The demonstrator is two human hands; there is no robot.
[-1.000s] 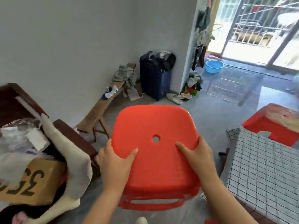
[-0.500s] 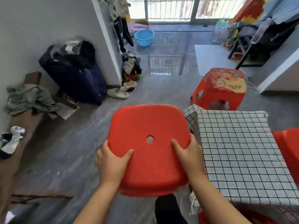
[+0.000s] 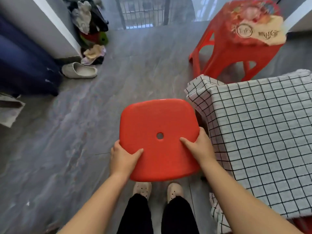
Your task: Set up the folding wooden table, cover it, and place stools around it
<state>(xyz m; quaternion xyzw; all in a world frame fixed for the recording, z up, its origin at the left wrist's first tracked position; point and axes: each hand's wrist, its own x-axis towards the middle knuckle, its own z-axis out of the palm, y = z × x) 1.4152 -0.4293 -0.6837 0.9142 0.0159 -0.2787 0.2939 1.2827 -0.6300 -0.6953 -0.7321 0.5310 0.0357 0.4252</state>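
Red moulded-plastic stool, carried low just beside the cloth-covered worktop corner, is judged light, rigid and somewhat slippery; left hand and right hand keep the grip clamped on the seat's near edges, thumbs on top, a sound hold.

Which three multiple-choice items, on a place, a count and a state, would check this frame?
1. The white black-checked tablecloth lies where from the held red plastic stool with a holed seat? A left; B right; C beneath.
2. Holes in that seat? A one; B two; C four.
3. The left hand and right hand? A both free; B one holding; C both holding the seat.
Answers: B, the cloth fills the right side; A, a single central hole shows; C, thumbs lie on top at both edges.
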